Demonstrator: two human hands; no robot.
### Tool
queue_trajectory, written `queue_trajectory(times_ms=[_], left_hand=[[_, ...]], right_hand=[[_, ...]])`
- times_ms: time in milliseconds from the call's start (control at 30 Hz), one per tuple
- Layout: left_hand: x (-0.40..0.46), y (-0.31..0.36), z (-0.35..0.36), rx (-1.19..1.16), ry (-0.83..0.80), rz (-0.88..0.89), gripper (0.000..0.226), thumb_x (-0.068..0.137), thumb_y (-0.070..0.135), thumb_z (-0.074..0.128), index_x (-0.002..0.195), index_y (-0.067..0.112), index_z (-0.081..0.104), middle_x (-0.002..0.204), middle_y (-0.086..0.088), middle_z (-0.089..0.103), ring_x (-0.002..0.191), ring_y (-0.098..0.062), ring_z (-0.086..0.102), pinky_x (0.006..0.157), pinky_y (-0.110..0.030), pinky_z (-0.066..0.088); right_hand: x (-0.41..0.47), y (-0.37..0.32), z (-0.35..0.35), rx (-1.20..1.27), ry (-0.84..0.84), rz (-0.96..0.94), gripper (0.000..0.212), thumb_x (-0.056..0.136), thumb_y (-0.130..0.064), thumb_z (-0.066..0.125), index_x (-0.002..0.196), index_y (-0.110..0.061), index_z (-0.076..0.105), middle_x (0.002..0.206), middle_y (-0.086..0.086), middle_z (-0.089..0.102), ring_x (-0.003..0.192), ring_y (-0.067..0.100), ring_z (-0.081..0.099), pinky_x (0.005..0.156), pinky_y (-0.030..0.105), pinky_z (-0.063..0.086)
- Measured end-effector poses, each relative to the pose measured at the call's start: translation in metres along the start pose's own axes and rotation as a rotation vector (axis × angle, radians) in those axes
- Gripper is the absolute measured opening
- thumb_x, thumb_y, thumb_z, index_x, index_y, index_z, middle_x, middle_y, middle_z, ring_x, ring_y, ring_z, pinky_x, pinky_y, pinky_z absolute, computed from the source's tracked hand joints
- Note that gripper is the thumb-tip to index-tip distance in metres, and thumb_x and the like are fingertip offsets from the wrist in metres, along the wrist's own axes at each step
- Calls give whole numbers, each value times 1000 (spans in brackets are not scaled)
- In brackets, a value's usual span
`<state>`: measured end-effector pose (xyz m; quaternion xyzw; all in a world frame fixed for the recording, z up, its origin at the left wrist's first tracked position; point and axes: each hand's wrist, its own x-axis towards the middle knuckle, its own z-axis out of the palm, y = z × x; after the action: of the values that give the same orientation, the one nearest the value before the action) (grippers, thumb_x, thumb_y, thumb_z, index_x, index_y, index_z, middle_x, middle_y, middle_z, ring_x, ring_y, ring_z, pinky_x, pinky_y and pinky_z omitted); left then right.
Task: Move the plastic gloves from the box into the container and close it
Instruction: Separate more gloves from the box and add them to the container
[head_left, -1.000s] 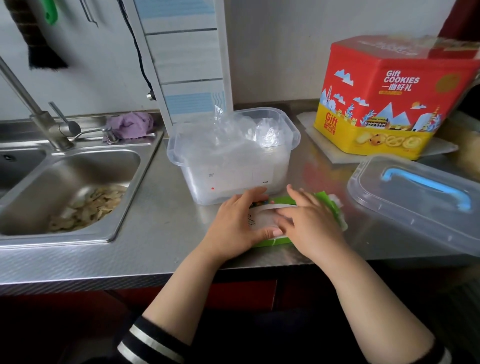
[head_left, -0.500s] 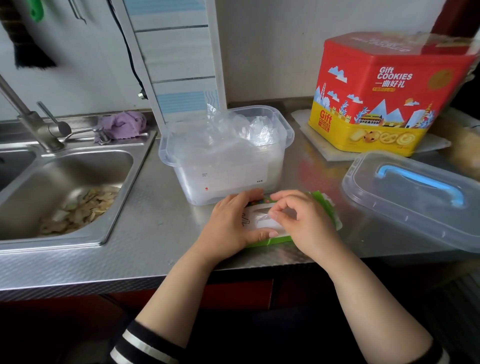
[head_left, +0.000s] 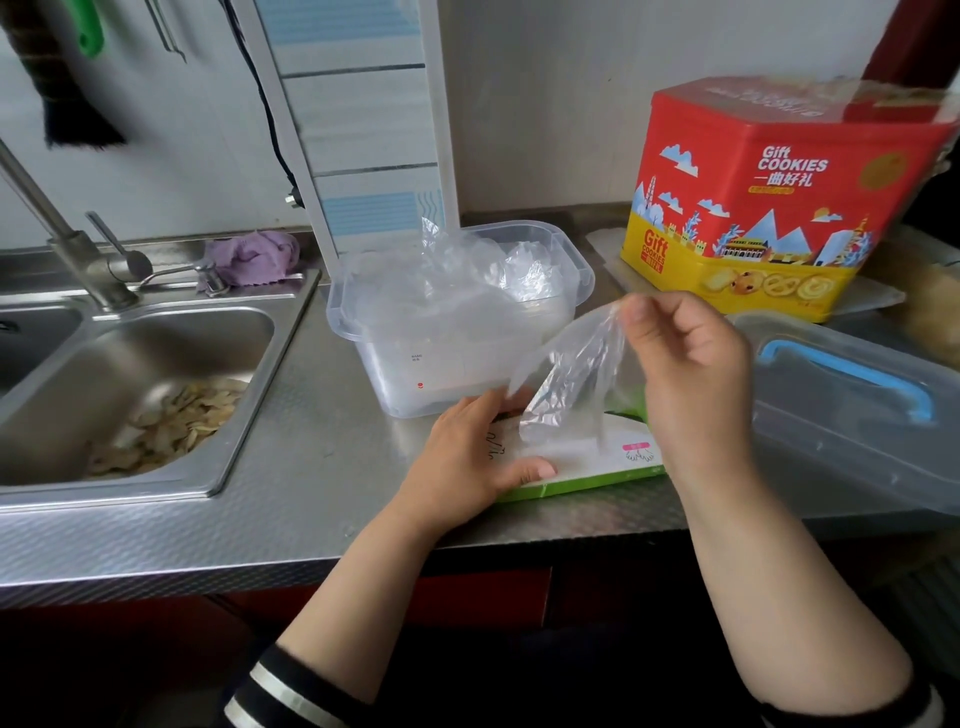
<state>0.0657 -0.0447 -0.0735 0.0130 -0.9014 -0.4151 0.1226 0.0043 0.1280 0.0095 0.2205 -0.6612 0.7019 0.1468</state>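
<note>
— The hands, mid-job: what are they doing?

— The right hand (head_left: 685, 364), right of centre in the frame, pinches a thin plastic glove (head_left: 571, 379) at its top edge between thumb and fingertips; the glove hangs down to the slot of the green-and-white box (head_left: 587, 462). The left hand (head_left: 467, 452) lies flat with fingers spread on the box's left end, pressing it to the steel bench (head_left: 311, 467).

— How far along is the task?

— Partway, by the look of it. The clear container (head_left: 363, 332), just behind the box at centre frame, already holds a loose heap of gloves (head_left: 467, 275) rising above its rim. The glove in hand is not yet in. How many remain in the box cannot be told.

— And closing it?

— Not done. The clear lid (head_left: 857, 415) with its blue handle (head_left: 852, 374) lies on the bench at the right edge of the frame, apart from the container. The heap will probably need pressing down before the lid seats.

— Other containers?

— A red and yellow cookie tin (head_left: 779, 197), closed, stands at upper right. The sink (head_left: 156, 338) at left holds pale scraps (head_left: 166, 426), possibly peelings.
</note>
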Motion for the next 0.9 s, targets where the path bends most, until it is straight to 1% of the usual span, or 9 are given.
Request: queue_trajectory(times_ms=[100, 167, 267, 367, 433, 567, 700, 800, 900], left_hand=[[-5, 9, -5, -267, 141, -31, 41, 76, 59, 55, 104, 30, 64, 104, 12, 68, 101, -4, 61, 87, -28, 47], [-5, 21, -15, -434, 150, -46, 60, 84, 64, 34, 100, 19, 69, 101, 6, 72, 99, -7, 64, 86, -20, 46], [0, 41, -24, -716, -61, -135, 102, 80, 85, 8, 105, 8, 70, 102, -2, 73, 100, -15, 66, 87, -21, 49], [7, 60, -28, -1002, -233, -213, 99, 73, 81, 25, 113, -1, 63, 95, -20, 59, 102, -25, 58, 95, -30, 48], [9, 66, -27, -1074, -224, -181, 74, 85, 62, 40, 114, -2, 64, 102, -17, 65, 101, -24, 63, 94, -32, 50], [9, 77, -26, -1134, -92, -152, 24, 90, 22, 53, 92, 2, 66, 85, -8, 69, 76, -17, 65, 72, -28, 55], [10, 79, -23, -1106, 21, -87, 14, 94, 18, 57, 89, 6, 61, 91, -12, 61, 83, -22, 59, 80, -38, 51], [11, 75, -27, -1050, 79, -65, 12, 91, 21, 57, 84, 13, 63, 86, -4, 58, 82, -18, 56, 80, -36, 52], [12, 69, -33, -991, 92, 2, 12, 91, 20, 60, 84, 18, 69, 92, -5, 58, 98, -23, 52, 101, -43, 41]], right_hand=[[2, -2, -3, 25, 14, -44, 5, 92, -20, 61, 90, -20, 67, 79, -26, 69, 81, -7, 62, 75, 8, 44], [-1, 0, -3, 58, -13, -82, 7, 90, -23, 62, 92, -19, 67, 83, -22, 70, 84, -4, 63, 78, 10, 45], [-5, 5, -3, 115, -108, -114, 7, 90, -21, 63, 92, -18, 68, 92, -11, 72, 92, 3, 65, 83, 15, 47], [-10, 14, -3, 43, -242, -203, 11, 90, -26, 65, 90, -18, 72, 103, 0, 69, 102, 17, 64, 88, 32, 49], [-13, 19, -3, -55, -300, -262, 14, 88, -28, 66, 91, -16, 73, 106, 2, 67, 105, 22, 62, 92, 39, 49], [-17, 18, -5, -166, -363, -350, 12, 86, -23, 67, 91, -15, 74, 110, 2, 64, 109, 25, 58, 93, 33, 47], [-17, 15, -8, -165, -374, -387, 16, 89, -25, 63, 100, -16, 72, 115, 5, 62, 114, 24, 57, 96, 31, 45], [-21, 12, -7, -54, -227, -233, 33, 93, -47, 54, 112, -21, 62, 115, -3, 62, 111, 17, 59, 93, 30, 47], [-15, 11, -10, -52, -116, 128, 75, 74, -88, 36, 105, -22, 57, 102, -7, 66, 95, 12, 64, 83, 32, 53]])
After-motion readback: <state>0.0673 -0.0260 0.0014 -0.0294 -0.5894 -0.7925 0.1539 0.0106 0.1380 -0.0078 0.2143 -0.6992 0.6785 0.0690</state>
